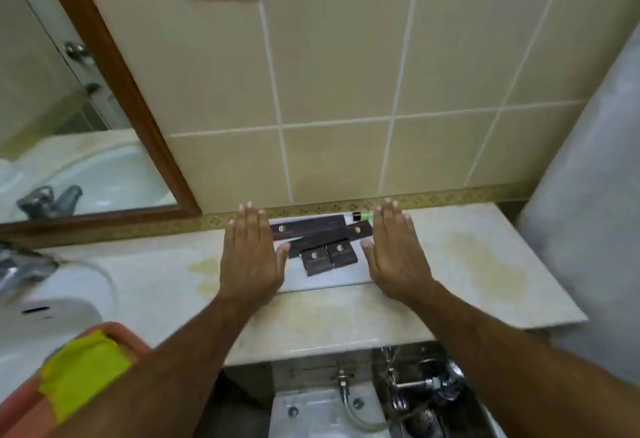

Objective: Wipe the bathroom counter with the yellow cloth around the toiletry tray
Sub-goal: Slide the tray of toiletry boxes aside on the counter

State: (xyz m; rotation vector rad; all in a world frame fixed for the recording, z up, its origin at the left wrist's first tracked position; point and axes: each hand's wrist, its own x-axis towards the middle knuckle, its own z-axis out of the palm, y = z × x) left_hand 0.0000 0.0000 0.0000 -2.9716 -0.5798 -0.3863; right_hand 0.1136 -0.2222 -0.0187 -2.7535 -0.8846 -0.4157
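Hands, left hand and right hand, flat, fingers spread, empty, covering tray edges; yellow cloth half-hidden.

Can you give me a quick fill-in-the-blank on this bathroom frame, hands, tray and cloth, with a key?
1. The left hand and right hand lie flat at either side of the ____.
2. The boxes on the toiletry tray are ____ in colour.
3. The yellow cloth lies near the left forearm, held by ____ hand.
4. The counter shows yellowish ____.

Missing words: tray; dark brown; neither; stains
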